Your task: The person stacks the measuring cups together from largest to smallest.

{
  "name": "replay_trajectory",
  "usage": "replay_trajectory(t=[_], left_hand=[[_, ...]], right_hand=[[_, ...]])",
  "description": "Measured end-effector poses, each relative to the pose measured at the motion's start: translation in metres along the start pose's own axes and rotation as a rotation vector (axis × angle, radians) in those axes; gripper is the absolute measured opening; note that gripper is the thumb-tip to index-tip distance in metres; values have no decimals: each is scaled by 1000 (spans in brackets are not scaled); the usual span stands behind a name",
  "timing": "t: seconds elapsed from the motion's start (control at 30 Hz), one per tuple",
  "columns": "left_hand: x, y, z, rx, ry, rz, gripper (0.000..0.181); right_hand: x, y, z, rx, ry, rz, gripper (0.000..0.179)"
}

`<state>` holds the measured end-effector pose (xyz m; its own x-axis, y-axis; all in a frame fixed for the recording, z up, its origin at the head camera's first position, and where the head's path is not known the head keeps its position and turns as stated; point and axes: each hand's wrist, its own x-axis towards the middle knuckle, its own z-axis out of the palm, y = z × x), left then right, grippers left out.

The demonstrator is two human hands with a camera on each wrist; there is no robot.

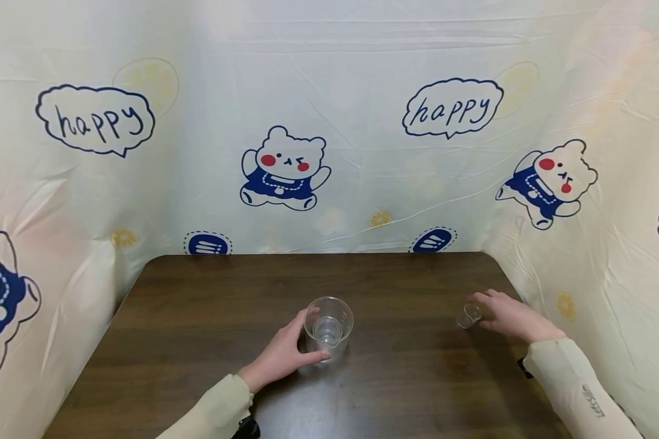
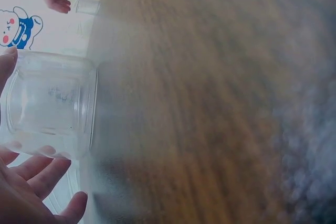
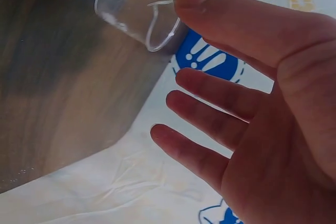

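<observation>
A clear glass beaker [image 1: 340, 342] stands upright on the table's middle. Within it shows the outline of what seems a smaller glass vessel [image 1: 327, 330]. My left hand [image 1: 283, 356] holds the beaker from its left side, thumb in front and fingers behind. In the left wrist view, fingertips [image 2: 46, 151] lie against the beaker's wall [image 2: 58, 95]. To the right, a small clear beaker [image 1: 466, 318] stands on the table. Beside it is my right hand [image 1: 513, 317], fingers spread and extended. In the right wrist view the thumb [image 3: 190, 4] overlaps the small beaker's rim [image 3: 152, 38]; contact cannot be told.
A dark brown wooden table [image 1: 198, 341] carries both beakers. Its rounded far corner lies behind the right hand. Pale printed curtains [image 1: 362, 61] with bears and "happy" bubbles hang along the table's back and sides.
</observation>
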<state>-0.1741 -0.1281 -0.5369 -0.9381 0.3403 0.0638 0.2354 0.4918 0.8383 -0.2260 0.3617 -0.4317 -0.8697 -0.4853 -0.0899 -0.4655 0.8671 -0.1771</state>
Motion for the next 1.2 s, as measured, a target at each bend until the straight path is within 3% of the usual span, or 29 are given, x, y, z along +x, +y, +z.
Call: replay_trajectory(t=[0.4,1.2], left_hand=[[-2,0,0,2,-5,-5,98],[-1,-2,0,9,1,5,100]], right_hand=[[7,17,17,11,-28,14,49],[21,27,20,48,-89,15,36]])
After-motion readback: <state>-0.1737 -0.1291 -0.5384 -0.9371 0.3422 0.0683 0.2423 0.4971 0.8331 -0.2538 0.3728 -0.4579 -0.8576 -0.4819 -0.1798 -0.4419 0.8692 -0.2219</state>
